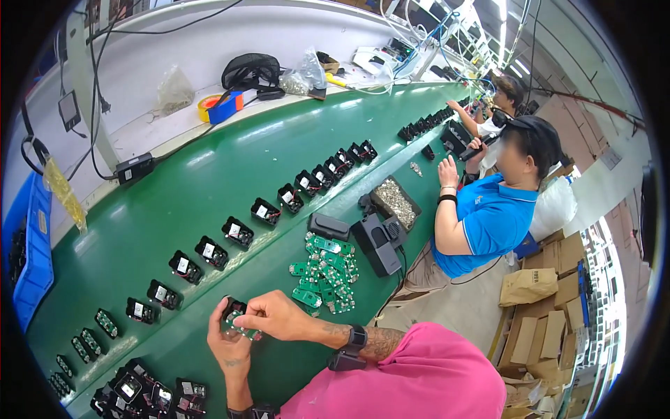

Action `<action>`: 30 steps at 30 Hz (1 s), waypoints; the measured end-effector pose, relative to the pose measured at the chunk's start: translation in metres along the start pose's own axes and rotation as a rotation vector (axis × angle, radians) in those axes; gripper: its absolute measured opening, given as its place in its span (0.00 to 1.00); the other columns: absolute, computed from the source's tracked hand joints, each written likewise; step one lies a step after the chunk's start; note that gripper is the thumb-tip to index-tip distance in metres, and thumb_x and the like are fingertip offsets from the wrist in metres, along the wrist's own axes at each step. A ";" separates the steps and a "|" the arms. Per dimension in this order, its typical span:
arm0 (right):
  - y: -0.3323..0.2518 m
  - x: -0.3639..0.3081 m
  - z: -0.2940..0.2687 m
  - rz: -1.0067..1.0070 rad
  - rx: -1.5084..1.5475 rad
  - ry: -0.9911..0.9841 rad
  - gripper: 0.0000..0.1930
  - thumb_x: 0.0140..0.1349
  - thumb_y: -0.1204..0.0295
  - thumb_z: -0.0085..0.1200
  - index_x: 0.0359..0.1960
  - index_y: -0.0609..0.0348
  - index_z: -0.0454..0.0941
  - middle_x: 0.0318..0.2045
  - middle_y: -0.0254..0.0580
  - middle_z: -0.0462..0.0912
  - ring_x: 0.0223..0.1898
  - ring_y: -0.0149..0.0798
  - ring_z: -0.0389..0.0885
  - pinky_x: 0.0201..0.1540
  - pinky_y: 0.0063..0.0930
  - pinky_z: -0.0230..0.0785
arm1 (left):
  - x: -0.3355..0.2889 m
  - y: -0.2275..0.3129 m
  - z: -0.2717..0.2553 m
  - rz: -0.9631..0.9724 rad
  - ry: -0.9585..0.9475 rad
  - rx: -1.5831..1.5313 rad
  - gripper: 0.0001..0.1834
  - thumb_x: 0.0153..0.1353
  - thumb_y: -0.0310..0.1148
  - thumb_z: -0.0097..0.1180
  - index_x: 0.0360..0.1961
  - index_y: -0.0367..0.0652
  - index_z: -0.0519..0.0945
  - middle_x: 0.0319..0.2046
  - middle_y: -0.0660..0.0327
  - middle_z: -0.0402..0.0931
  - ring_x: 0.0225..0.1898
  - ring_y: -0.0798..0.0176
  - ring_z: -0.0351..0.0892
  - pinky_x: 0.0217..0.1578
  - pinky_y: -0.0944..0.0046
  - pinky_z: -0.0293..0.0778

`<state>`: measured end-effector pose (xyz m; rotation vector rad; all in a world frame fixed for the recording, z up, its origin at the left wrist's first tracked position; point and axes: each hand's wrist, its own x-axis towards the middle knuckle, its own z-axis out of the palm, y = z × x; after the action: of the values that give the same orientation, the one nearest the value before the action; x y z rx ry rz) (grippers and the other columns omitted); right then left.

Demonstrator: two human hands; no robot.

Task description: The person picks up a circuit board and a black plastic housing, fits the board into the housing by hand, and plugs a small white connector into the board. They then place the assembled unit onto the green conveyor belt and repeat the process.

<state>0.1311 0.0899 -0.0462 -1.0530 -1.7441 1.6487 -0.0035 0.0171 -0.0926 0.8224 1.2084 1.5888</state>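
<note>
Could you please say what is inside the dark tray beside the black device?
Many small silvery parts lie in the dark tray; the upper ones hide its floor and whatever lies beneath them.

Circuit boards (326,279) (heaped) beyond right hand (279,314)

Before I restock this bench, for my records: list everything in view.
Held unit: one, black-green, lower middle
Housings: over a dozen, mostly black, in rows
Heaped units: many, black, lower left
Circuit boards: many, green, piled near centre
Metal parts: many, silvery, in dark box
Boxy device: one, dark, beside box
Worktop: one, green, centre
Tape dispenser: one, blue, upper left
Bin: one, blue, left edge
Cardboard: several pieces, brown, lower right
Co-workers: two, nearer in blue, right
Left hand: one, bare, holding the unit
Right hand: one, bare, touching the unit
</note>
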 end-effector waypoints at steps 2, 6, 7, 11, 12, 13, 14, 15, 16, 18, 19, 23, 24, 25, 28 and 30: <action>-0.008 0.002 0.005 0.000 -0.026 -0.041 0.18 0.66 0.62 0.60 0.24 0.65 0.81 0.17 0.40 0.81 0.17 0.27 0.78 0.20 0.29 0.66 | -0.001 -0.015 -0.011 0.066 0.044 0.110 0.30 0.56 0.15 0.56 0.62 0.33 0.71 0.55 0.54 0.74 0.50 0.63 0.79 0.46 0.66 0.79; -0.017 0.003 0.014 -0.264 -0.401 -0.135 0.13 0.65 0.65 0.57 0.28 0.64 0.79 0.27 0.51 0.81 0.32 0.59 0.79 0.36 0.45 0.72 | -0.004 -0.014 -0.028 0.167 0.122 0.302 0.29 0.60 0.33 0.66 0.61 0.33 0.74 0.53 0.56 0.78 0.51 0.64 0.78 0.53 0.62 0.75; -0.020 0.000 0.014 -0.331 -0.475 -0.137 0.12 0.66 0.67 0.55 0.30 0.63 0.79 0.28 0.51 0.81 0.33 0.56 0.81 0.37 0.45 0.73 | -0.004 -0.009 -0.022 0.142 0.198 0.293 0.26 0.57 0.26 0.62 0.59 0.37 0.78 0.50 0.51 0.81 0.49 0.55 0.82 0.53 0.60 0.76; -0.023 0.005 0.017 -0.192 -0.490 -0.087 0.09 0.65 0.72 0.57 0.29 0.65 0.81 0.23 0.47 0.80 0.24 0.45 0.80 0.28 0.36 0.70 | -0.004 -0.001 -0.021 0.229 0.168 0.474 0.39 0.53 0.13 0.48 0.69 0.44 0.70 0.49 0.42 0.79 0.46 0.47 0.84 0.47 0.61 0.77; -0.025 0.006 0.020 -0.188 -0.477 -0.133 0.09 0.65 0.72 0.57 0.29 0.65 0.81 0.23 0.47 0.80 0.24 0.45 0.80 0.28 0.36 0.70 | -0.005 0.000 -0.019 0.192 0.193 0.390 0.40 0.54 0.12 0.48 0.70 0.45 0.67 0.47 0.42 0.80 0.41 0.48 0.84 0.44 0.60 0.78; -0.028 0.007 0.023 -0.189 -0.523 -0.098 0.09 0.65 0.72 0.57 0.29 0.65 0.81 0.23 0.46 0.79 0.23 0.45 0.79 0.27 0.36 0.69 | -0.006 0.005 -0.021 0.174 0.203 0.403 0.39 0.55 0.12 0.48 0.70 0.45 0.67 0.46 0.43 0.80 0.40 0.50 0.84 0.42 0.61 0.78; -0.028 0.008 0.025 -0.193 -0.572 -0.057 0.09 0.65 0.73 0.58 0.29 0.65 0.80 0.22 0.46 0.79 0.22 0.45 0.78 0.26 0.35 0.68 | -0.007 0.010 -0.023 0.158 0.210 0.413 0.38 0.55 0.12 0.47 0.70 0.44 0.68 0.46 0.44 0.81 0.40 0.53 0.84 0.40 0.61 0.78; -0.024 0.011 0.029 -0.231 -0.556 -0.047 0.09 0.65 0.73 0.59 0.28 0.66 0.79 0.20 0.44 0.77 0.20 0.42 0.74 0.24 0.34 0.64 | -0.007 0.010 -0.027 0.148 0.231 0.415 0.38 0.55 0.12 0.47 0.70 0.44 0.68 0.46 0.44 0.81 0.40 0.53 0.84 0.40 0.61 0.78; -0.023 0.014 0.031 -0.228 -0.559 -0.057 0.09 0.65 0.73 0.59 0.28 0.66 0.79 0.20 0.44 0.77 0.20 0.42 0.74 0.24 0.34 0.64 | -0.007 0.010 -0.030 0.147 0.202 0.398 0.35 0.57 0.13 0.47 0.69 0.43 0.69 0.45 0.46 0.81 0.37 0.57 0.84 0.37 0.63 0.77; -0.023 0.017 0.032 -0.147 -0.568 -0.072 0.10 0.64 0.72 0.59 0.27 0.66 0.78 0.19 0.44 0.75 0.19 0.41 0.72 0.23 0.34 0.62 | -0.006 0.012 -0.037 0.144 0.176 0.377 0.33 0.58 0.14 0.47 0.67 0.42 0.70 0.45 0.49 0.82 0.35 0.61 0.84 0.35 0.64 0.77; -0.022 0.018 0.032 -0.146 -0.570 -0.078 0.10 0.64 0.72 0.59 0.27 0.66 0.78 0.19 0.44 0.75 0.19 0.41 0.72 0.23 0.34 0.62 | -0.006 0.015 -0.041 0.039 0.118 0.262 0.31 0.60 0.15 0.47 0.66 0.41 0.71 0.45 0.51 0.82 0.33 0.65 0.83 0.32 0.66 0.77; -0.018 0.022 0.032 -0.147 -0.608 -0.031 0.14 0.64 0.70 0.61 0.23 0.65 0.76 0.18 0.44 0.74 0.17 0.40 0.70 0.21 0.35 0.60 | -0.001 0.017 -0.046 -0.136 0.029 -0.102 0.25 0.65 0.19 0.48 0.63 0.41 0.73 0.43 0.56 0.82 0.27 0.71 0.83 0.28 0.70 0.78; -0.017 0.024 0.032 -0.172 -0.634 -0.001 0.15 0.64 0.69 0.61 0.22 0.65 0.75 0.17 0.43 0.74 0.16 0.40 0.70 0.21 0.35 0.60 | 0.000 0.017 -0.046 -0.139 0.034 -0.102 0.25 0.65 0.19 0.48 0.63 0.41 0.73 0.43 0.56 0.82 0.27 0.71 0.83 0.28 0.70 0.78; -0.014 0.024 0.031 -0.169 -0.632 -0.005 0.15 0.64 0.69 0.61 0.22 0.65 0.75 0.17 0.43 0.74 0.16 0.40 0.70 0.21 0.35 0.60 | 0.000 0.014 -0.046 -0.127 0.041 -0.119 0.23 0.66 0.21 0.50 0.63 0.41 0.73 0.42 0.57 0.82 0.26 0.70 0.83 0.26 0.71 0.77; -0.003 0.028 0.030 -0.189 -0.783 -0.086 0.15 0.64 0.68 0.62 0.23 0.64 0.76 0.17 0.42 0.74 0.17 0.40 0.72 0.21 0.35 0.62 | 0.000 0.006 -0.046 -0.150 0.092 -0.110 0.20 0.69 0.26 0.52 0.61 0.40 0.74 0.41 0.57 0.82 0.25 0.69 0.83 0.22 0.72 0.76; 0.002 0.031 0.032 -0.103 -0.708 -0.056 0.12 0.64 0.66 0.61 0.31 0.62 0.76 0.17 0.40 0.74 0.18 0.41 0.74 0.22 0.36 0.65 | 0.001 0.004 -0.044 -0.184 0.133 -0.087 0.19 0.70 0.29 0.52 0.61 0.40 0.75 0.40 0.57 0.82 0.24 0.69 0.83 0.20 0.72 0.76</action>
<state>0.0882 0.0959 -0.0566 -1.1800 -2.4532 1.0049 -0.0450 0.0031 -0.1012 0.5401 1.2616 1.5522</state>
